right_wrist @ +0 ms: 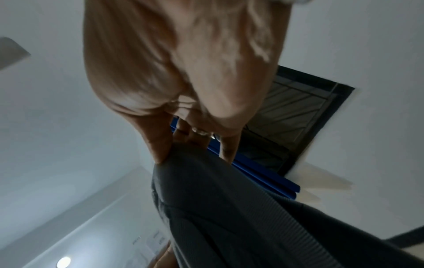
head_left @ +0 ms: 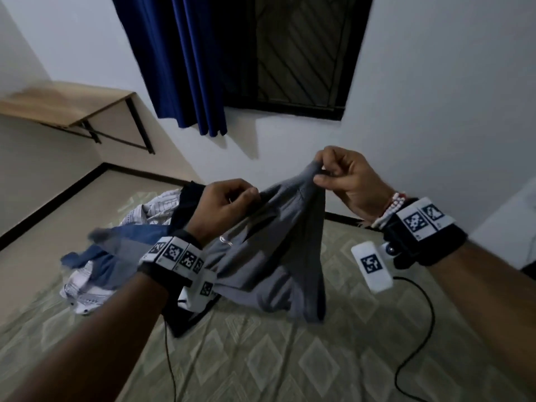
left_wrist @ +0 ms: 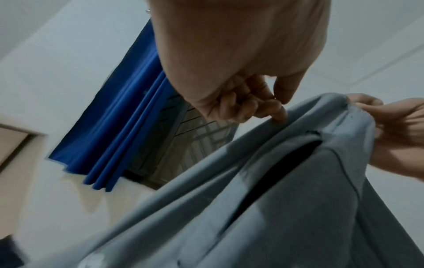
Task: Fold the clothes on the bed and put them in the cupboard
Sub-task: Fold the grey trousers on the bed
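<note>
While we stand over the bed (head_left: 261, 358), both hands lift a grey garment (head_left: 269, 250) at frame centre.
Our left hand (head_left: 223, 204) and right hand (head_left: 345, 181) each pinch its top edge; other clothes (head_left: 116, 250) lie heaped at left.

Two hands up: left hand (head_left: 223, 204), right hand (head_left: 348, 181), sharing one grey garment (head_left: 278, 250). At ten o'clock, one heap of clothes (head_left: 116, 245), pieces too tangled to count. One bed (head_left: 261, 358), one curtain (head_left: 185, 62), one window (head_left: 304, 50), one wall desk (head_left: 63, 103).
</note>
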